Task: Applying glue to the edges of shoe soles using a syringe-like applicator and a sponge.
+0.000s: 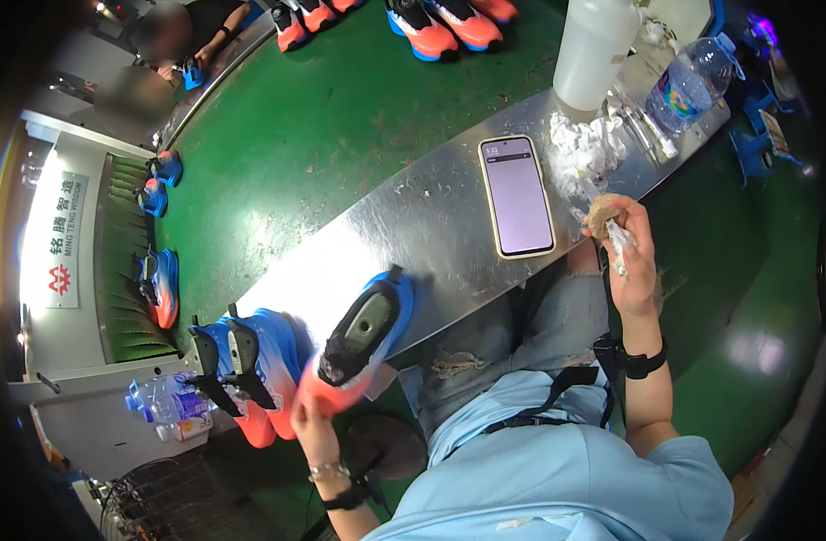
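Observation:
At the near left edge of the metal bench (413, 225), my left hand (315, 431) is closed round the coral toe of a blue, white and coral sports shoe (336, 393). A dark shoe last fills its opening, and its heel points away from me. Two similar shoes (267, 361) stand close together just left of it, each with a black last sticking up. On the right, my right hand (635, 257) is raised at the bench edge, its fingers closed on a tan round lump (603, 217). A crumpled whitish wisp (619, 245) hangs from the same fingers.
A phone (518, 203) lies on the bench. Beyond my right hand are crumpled white tissues (586, 149), a white bottle (595, 54), a clear water bottle (692, 86) and slim tools (643, 131). More shoes (435, 34) stand on the green surface. A co-worker (183, 36) sits far left.

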`<state>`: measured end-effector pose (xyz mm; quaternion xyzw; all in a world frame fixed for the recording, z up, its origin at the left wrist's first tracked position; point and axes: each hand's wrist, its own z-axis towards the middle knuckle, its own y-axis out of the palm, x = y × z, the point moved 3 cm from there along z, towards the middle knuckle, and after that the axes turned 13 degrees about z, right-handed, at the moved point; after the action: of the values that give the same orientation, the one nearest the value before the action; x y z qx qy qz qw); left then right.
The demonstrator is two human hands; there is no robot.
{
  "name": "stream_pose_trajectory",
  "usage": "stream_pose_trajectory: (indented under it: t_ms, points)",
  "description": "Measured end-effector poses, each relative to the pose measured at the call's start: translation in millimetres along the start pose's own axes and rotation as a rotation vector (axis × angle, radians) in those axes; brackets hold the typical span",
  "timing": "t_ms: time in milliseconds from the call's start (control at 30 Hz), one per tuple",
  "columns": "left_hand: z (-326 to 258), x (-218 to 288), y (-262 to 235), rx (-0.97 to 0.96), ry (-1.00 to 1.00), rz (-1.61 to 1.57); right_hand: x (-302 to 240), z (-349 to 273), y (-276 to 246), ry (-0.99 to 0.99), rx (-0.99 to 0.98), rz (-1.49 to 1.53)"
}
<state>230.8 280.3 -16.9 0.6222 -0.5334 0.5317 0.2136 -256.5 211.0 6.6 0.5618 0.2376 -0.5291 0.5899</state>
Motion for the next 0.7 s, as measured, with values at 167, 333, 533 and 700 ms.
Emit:
stream_pose_trajectory:
  t_ms: [167,333,533,700]
  points:
    - [68,71,68,-0.01,0.464,-0.384,-16,6,28,0.061,0.009,0.088]
    - [65,156,140,-0.209,1.061,0.021,-54,1,92,0.137,-0.311,0.389]
    - [40,198,178,-0.49,1.399,-0.015,-57,2,140,0.149,-0.671,0.78]
    - [41,206,181,-0.497,1.525,0.063,-53,5,144,0.201,-0.613,0.769]
